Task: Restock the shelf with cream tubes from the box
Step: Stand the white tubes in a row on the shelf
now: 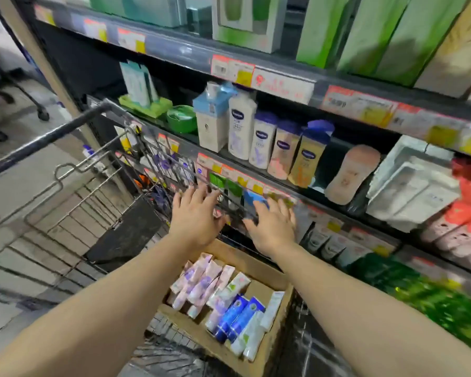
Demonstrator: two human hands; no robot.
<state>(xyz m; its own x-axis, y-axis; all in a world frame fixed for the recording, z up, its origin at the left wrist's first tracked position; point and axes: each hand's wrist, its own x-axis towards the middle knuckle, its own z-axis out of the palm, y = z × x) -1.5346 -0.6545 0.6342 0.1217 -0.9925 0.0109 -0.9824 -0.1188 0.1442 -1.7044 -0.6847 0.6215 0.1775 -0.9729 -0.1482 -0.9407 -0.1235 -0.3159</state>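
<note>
Both hands at cart's wire rim [223, 205]: left hand [195, 216] & right hand [272, 227], fingers spread, nothing gripped. Cardboard box [272, 346] w/ cream tubes [229, 300] below; shelf [324, 208] ahead.

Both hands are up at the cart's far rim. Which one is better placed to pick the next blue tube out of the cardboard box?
Probably the right hand: open and holding nothing, it sits more directly above the blue cream tubes lying on the right side of the brown cardboard box. The left hand, also open, is farther left.

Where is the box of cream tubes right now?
The cardboard box sits in the wire cart, low in the head view's centre, just below both outstretched hands.
</note>
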